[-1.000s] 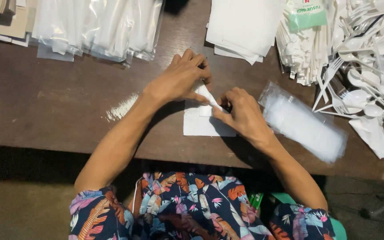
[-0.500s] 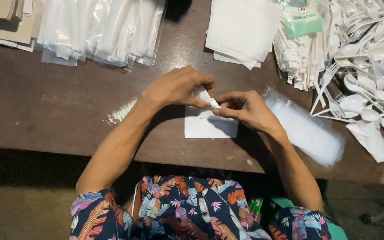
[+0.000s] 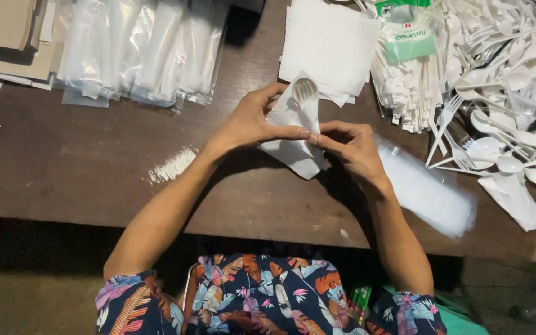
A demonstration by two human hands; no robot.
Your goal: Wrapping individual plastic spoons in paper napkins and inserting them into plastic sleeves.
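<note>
Centre frame: left hand (image 3: 249, 124) and right hand (image 3: 348, 146) meet over the dark wooden table (image 3: 63, 167), fingertips touching. Both pinch a white napkin (image 3: 293, 149) folded around a white plastic spoon (image 3: 304, 92), whose bowl pokes out at the top. Napkin stack (image 3: 327, 46) just above. Clear plastic sleeve (image 3: 429, 192) lies right of the right wrist. Loose white forks and spoons (image 3: 504, 80) heaped upper right; filled clear bags (image 3: 138, 49) upper left. White smear (image 3: 172, 164) left of the left forearm.
</note>
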